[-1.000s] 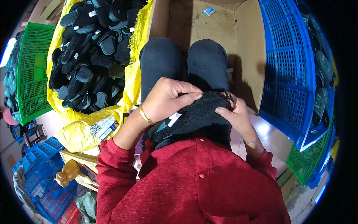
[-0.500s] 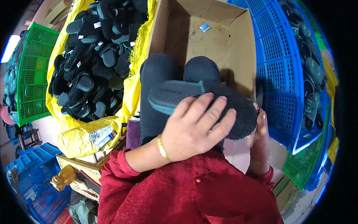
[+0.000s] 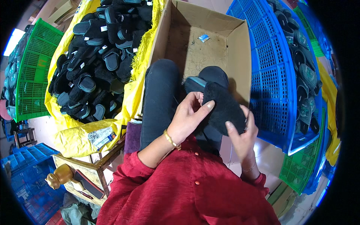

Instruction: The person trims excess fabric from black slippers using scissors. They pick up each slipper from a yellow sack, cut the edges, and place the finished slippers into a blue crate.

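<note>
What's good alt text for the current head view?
Left hand holds a fuzzy black slipper over the lap, with the right hand at its toe end. An open cardboard box lies beyond the knees, between a yellow sack of dark slippers on the left and a blue crate on the right.

A black, fuzzy-topped slipper [image 3: 224, 108] with a grey-teal heel edge slants at the near side of the cardboard box [image 3: 239, 56], heel end toward it, furry toe angled away and rightward.
</note>
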Tool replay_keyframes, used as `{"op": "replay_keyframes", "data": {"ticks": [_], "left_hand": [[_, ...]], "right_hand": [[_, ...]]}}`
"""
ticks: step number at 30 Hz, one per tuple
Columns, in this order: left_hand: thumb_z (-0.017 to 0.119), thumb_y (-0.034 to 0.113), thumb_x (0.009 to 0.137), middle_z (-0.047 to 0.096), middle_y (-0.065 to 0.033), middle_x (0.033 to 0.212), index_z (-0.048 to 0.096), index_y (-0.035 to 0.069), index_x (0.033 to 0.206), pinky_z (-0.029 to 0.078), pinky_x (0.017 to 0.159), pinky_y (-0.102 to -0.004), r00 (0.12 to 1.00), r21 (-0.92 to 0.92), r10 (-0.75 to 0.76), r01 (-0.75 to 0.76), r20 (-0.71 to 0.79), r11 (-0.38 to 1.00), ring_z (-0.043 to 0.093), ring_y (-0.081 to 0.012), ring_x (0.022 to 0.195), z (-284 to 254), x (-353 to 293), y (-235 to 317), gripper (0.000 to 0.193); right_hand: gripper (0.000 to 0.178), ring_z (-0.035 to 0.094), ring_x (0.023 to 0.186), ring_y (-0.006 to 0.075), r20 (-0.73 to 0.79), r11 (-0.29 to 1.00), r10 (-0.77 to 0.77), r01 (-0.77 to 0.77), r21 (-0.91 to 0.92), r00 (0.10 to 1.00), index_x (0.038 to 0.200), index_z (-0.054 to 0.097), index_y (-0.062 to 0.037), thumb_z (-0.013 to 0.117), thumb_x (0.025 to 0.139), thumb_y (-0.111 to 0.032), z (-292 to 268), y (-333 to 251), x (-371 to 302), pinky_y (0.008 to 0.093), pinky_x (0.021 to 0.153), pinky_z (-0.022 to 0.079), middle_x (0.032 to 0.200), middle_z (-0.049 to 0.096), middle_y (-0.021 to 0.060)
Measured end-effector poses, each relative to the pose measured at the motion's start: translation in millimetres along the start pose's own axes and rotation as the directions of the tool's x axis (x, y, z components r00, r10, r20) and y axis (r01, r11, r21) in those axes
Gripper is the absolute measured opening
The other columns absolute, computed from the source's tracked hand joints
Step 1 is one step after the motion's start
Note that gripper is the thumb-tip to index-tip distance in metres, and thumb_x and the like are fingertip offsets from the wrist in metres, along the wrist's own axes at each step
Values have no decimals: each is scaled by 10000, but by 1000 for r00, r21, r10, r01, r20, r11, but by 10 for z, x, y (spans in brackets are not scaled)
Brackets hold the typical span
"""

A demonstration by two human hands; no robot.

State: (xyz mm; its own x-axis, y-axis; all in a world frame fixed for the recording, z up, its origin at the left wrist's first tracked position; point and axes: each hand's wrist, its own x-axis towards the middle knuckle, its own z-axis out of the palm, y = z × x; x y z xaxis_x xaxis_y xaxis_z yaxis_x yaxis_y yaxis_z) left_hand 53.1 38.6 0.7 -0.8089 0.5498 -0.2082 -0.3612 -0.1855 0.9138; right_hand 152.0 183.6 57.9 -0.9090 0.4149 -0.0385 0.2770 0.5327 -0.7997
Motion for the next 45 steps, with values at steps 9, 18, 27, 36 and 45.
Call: {"op": "replay_keyframes", "data": {"ticks": [9, 18, 27, 36, 45], "left_hand": [[594, 249, 893, 504, 39, 801, 540, 30, 892, 367, 665, -202, 954, -56, -284, 279, -97, 959, 427, -42, 737, -61, 352, -80, 226], [619, 144, 871, 602, -10, 899, 568, 11, 1000, 438, 755, -215, 839, -212, -541, 538, 48, 816, 541, -65, 801, -300, 398, 185, 193], [651, 119, 805, 560, -110, 713, 537, -7, 861, 443, 596, -333, 997, 695, 79, -52, -7, 717, 576, -244, 662, -429, 306, 259, 179], [654, 30, 589, 498, -165, 724, 480, 4, 750, 442, 598, -405, 966, 847, 138, -259, 219, 464, 526, -346, 684, -499, 392, 550, 238], [695, 114, 649, 516, -118, 816, 549, 28, 920, 452, 634, -366, 958, 930, 244, -219, 148, 295, 513, -293, 727, -328, 141, 530, 319]], "right_hand": [[478, 645, 888, 264, 0, 996, 81, -81, 36, 997, 1122, 512, 7, 736, 731, -152, 288, 64, 260, 325, 763, 503, 963, 631, 185], [538, 645, 666, 277, 175, 918, -321, 352, -185, 931, 1133, 534, 40, 757, 674, -131, 357, 116, 246, 332, 616, 512, 808, 637, 168], [333, 626, 783, 126, 187, 957, 95, -141, 252, 978, 1078, 536, 20, 665, 782, -63, 563, 82, 404, 261, 697, 486, 851, 642, 102], [296, 532, 850, 81, 489, 847, 166, -378, 375, 856, 1025, 523, 19, 639, 753, -1, 878, 123, 858, 241, 768, 437, 875, 600, 73], [317, 522, 840, 76, 538, 530, 222, -564, 633, 813, 1038, 522, -16, 615, 737, 17, 1033, 341, 863, 248, 755, 444, 899, 582, 14]]}}
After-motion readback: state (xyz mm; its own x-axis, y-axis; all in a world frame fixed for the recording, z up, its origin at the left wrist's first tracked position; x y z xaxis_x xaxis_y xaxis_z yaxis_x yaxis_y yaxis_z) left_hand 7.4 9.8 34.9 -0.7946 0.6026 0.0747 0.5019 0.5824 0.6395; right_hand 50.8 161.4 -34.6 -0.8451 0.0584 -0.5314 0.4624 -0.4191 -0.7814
